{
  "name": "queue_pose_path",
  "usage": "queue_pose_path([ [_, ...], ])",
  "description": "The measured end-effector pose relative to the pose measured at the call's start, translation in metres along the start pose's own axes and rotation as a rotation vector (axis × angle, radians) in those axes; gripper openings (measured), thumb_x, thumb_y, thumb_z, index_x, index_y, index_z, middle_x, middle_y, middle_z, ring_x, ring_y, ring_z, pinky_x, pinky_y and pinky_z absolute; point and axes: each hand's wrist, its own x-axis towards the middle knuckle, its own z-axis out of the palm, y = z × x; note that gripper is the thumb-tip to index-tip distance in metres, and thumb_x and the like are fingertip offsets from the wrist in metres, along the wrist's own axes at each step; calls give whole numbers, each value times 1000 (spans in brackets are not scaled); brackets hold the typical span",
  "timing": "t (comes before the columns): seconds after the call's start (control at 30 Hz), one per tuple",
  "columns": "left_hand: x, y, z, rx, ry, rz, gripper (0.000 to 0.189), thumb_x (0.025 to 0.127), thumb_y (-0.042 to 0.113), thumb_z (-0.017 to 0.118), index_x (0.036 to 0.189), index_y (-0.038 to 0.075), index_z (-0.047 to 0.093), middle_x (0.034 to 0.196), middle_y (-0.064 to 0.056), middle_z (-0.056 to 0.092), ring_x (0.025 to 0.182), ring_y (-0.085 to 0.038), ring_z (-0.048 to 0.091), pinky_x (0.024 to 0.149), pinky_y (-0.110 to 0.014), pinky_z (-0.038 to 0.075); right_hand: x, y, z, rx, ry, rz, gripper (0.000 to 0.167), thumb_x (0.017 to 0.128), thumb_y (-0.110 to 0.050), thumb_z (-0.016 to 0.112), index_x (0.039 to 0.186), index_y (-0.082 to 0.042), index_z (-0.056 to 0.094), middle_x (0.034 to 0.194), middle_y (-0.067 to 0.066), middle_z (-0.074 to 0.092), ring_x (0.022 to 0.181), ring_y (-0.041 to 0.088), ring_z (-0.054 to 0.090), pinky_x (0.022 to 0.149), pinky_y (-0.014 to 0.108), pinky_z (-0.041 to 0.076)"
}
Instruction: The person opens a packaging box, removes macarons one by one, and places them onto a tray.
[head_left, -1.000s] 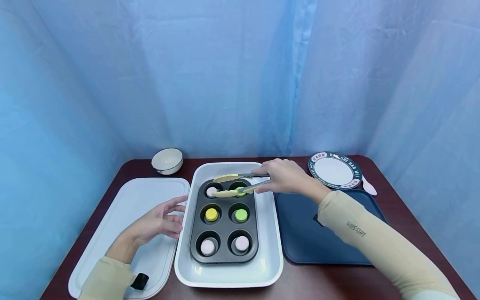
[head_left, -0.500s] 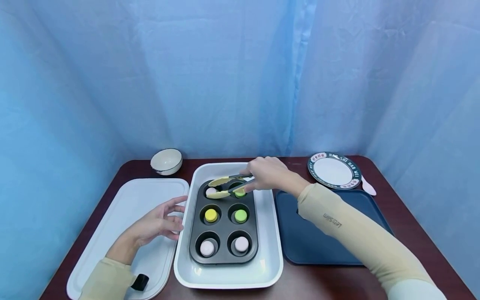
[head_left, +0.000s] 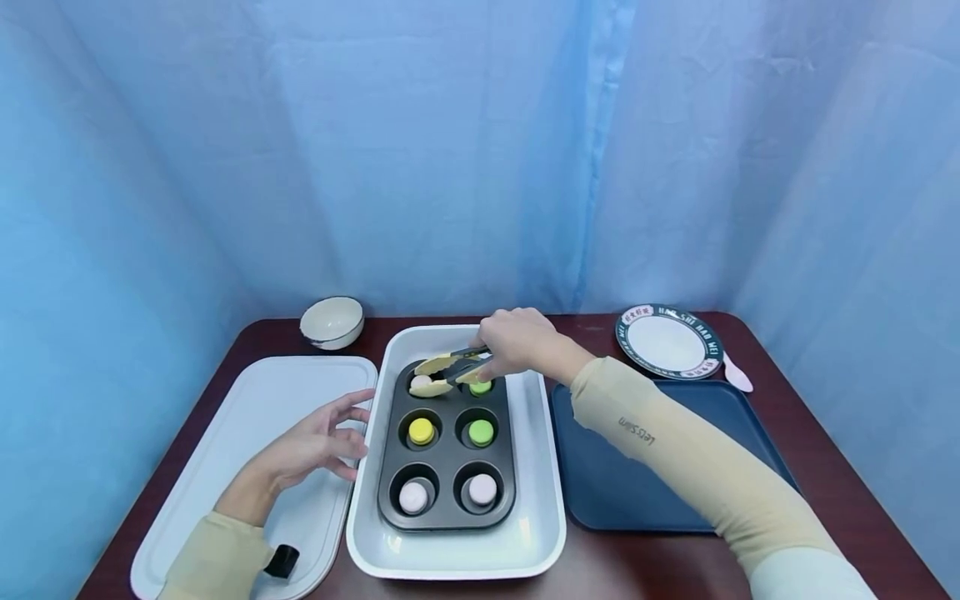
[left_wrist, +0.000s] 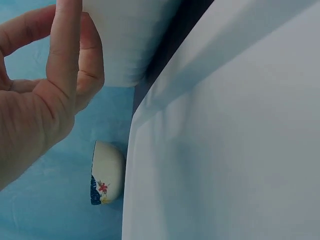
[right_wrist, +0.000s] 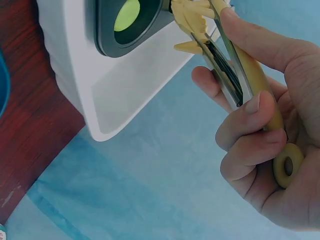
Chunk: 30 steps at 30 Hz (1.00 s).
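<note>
My right hand grips a pair of tongs with pale yellow tips. In the head view the tips stand on either side of a pale pink macaron in the far-left cup of a dark muffin tin; whether they touch it I cannot tell. A green macaron lies in the far-right cup, partly under the hand. Yellow and green macarons fill the middle cups, pale pink ones the near cups. My left hand, fingers spread and slightly bent, is beside the left rim of the white basin around the tin.
A white tray lies to the left, a dark blue tray to the right. Behind them are a small bowl, a plate with a green patterned rim, and a white spoon.
My right hand has moved left with the tongs, and the tips have drawn closer together around the far-left pink macaron. The left hand stays nearly still.
</note>
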Motion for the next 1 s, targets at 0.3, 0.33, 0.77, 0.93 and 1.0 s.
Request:
queue_pose_path([
  [0.3, -1, -4, -7, -10, -80, 37, 95, 85, -3, 72, 161, 9, 17, 134, -27, 40, 94, -24, 65, 72, -51, 62, -2, 0, 7, -10, 18, 20, 48, 84, -47, 81, 125, -23, 75, 113, -1, 74, 60, 14, 57, 49, 28, 47],
  [0.33, -1, -4, -7, -11, -86, 35, 96, 84, -3, 73, 161, 9, 17, 134, -27, 39, 95, -24, 64, 72, -51, 62, -2, 1, 8, -10, 21, 20, 48, 84, -47, 81, 125, -24, 75, 113, -1, 74, 58, 14, 55, 48, 28, 46],
  [0.77, -1, -2, -4, -42, -80, 24, 98, 82, -3, 74, 161, 9, 17, 135, -27, 39, 96, -25, 63, 72, -48, 63, -11, 14, 19, 74, 62, 13, 51, 84, -47, 81, 129, -24, 72, 69, -4, 63, 45, 13, 23, 41, 28, 23],
  [0.93, -2, -1, -3, -38, -74, 18, 98, 82, -3, 74, 161, 10, 18, 135, -27, 39, 95, -25, 64, 72, -49, 62, -15, 19, 19, 113, 88, 2, 51, 84, -46, 81, 129, -25, 72, 66, -7, 59, 45, 13, 24, 42, 28, 22],
  [1.0, -2, -1, -4, -37, -70, 11, 98, 82, -3, 74, 161, 11, 19, 135, -27, 39, 95, -25, 64, 72, -49, 62, -17, 21, 19, 126, 98, -3, 50, 84, -46, 81, 129, -25, 72, 72, -6, 63, 45, 13, 25, 42, 28, 22],
])
